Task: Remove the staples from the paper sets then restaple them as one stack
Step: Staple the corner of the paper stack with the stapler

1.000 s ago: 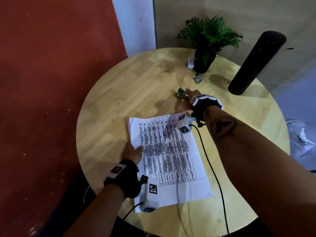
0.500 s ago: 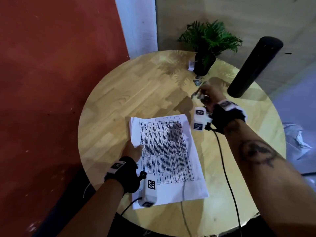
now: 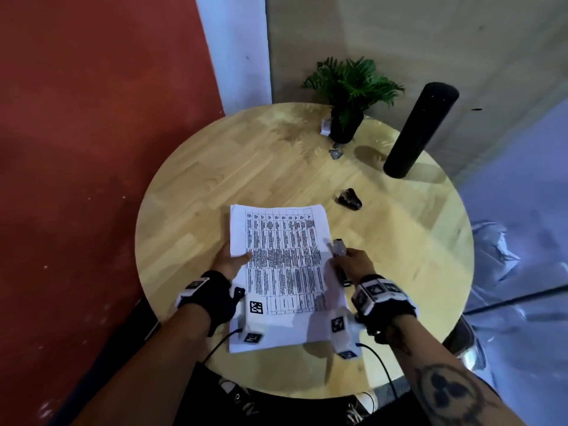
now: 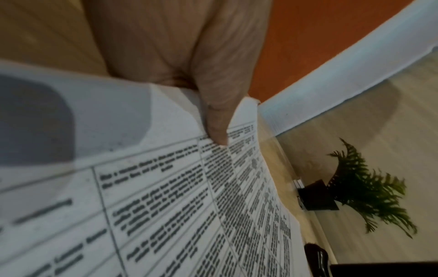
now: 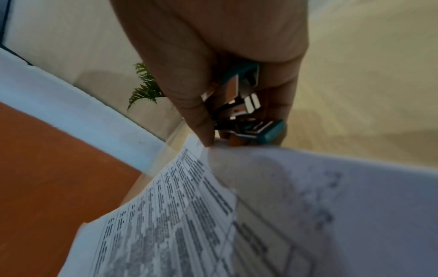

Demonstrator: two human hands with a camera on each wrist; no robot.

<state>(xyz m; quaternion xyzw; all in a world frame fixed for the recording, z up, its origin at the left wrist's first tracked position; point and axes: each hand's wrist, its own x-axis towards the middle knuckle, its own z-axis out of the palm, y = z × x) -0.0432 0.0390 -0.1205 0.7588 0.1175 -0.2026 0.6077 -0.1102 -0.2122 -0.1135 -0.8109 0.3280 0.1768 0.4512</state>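
Paper stack (image 3: 282, 272) printed with tables, lying flat on round wooden counter (image 3: 215, 186), near edge partly covered by wrist cameras. Left hand (image 3: 229, 261) at left edge, thumb (image 4: 217, 120) on top sheet, fingers tucked beneath and out of sight, pinching the pages. Right hand (image 3: 353, 262) at right edge, clenched around teal stapler (image 5: 246, 105), mostly hidden by fingers. Farther back: small dark object (image 3: 349, 198), blurred, hard to identify; potted plant (image 3: 347, 96); black cylinder (image 3: 419, 130).
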